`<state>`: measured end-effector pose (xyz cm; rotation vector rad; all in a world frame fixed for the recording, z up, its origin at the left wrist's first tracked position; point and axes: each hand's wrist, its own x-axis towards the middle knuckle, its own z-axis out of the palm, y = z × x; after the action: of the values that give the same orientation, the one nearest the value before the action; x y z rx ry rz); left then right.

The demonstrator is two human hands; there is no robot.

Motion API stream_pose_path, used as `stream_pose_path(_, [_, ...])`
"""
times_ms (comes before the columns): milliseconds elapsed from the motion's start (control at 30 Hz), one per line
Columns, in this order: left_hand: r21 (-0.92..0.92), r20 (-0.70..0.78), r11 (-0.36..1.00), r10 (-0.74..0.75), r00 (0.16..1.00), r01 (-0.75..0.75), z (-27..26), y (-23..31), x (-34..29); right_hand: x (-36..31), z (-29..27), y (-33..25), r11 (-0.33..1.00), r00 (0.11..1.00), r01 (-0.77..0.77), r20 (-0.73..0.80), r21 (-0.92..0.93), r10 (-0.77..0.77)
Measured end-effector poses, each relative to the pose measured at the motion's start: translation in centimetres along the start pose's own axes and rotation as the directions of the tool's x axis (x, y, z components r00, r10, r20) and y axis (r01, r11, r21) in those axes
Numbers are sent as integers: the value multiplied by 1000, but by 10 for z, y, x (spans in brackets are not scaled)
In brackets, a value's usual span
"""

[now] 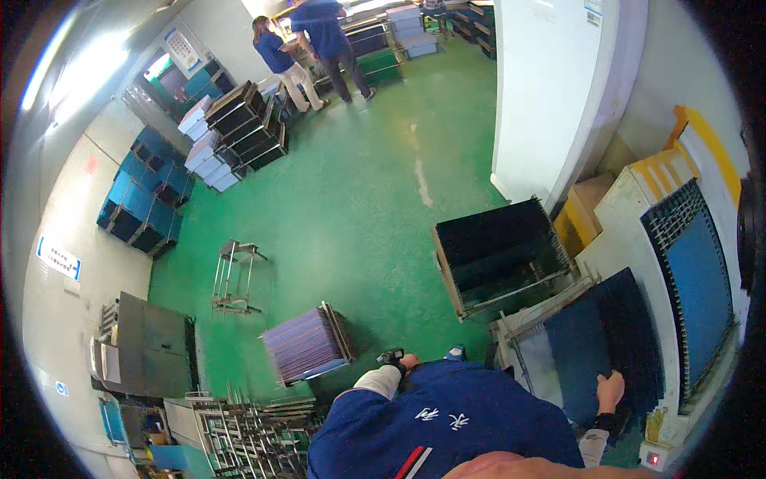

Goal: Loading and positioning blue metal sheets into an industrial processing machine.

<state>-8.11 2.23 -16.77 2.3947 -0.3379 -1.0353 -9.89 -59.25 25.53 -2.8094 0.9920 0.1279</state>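
Observation:
My right hand (610, 390) is at the lower right, its fingers curled in against the rack of dark blue and black sheets (586, 343). Whatever lies inside those fingers is too small to make out. Close to my body, my left hand (409, 363) shows only in part, with a dark device (391, 357) strapped at its wrist. How its fingers are held is hidden. Left of that hand stands a metal-framed rack (307, 345) packed with thin purple-blue sheets.
Ahead on the right stands a large rack of black sheets (503, 255). A small metal stand (235, 275) is on the green floor (359, 215). Metal frames (255, 431) crowd the lower left; stacked crates (247, 128) line the far left. Two people (319, 40) stand at the far end.

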Motion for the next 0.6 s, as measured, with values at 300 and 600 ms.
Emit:
stream_pose_path(300, [-47, 64, 997, -51, 997, 54, -7, -21, -2, 9, 23, 17, 999, 996, -11, -90, -40, 7])
stream_pose_path(600, [-94, -5, 995, 9, 1000, -10, -12, -19, -4, 9, 23, 19, 999, 988, 42, -147, -1, -42])
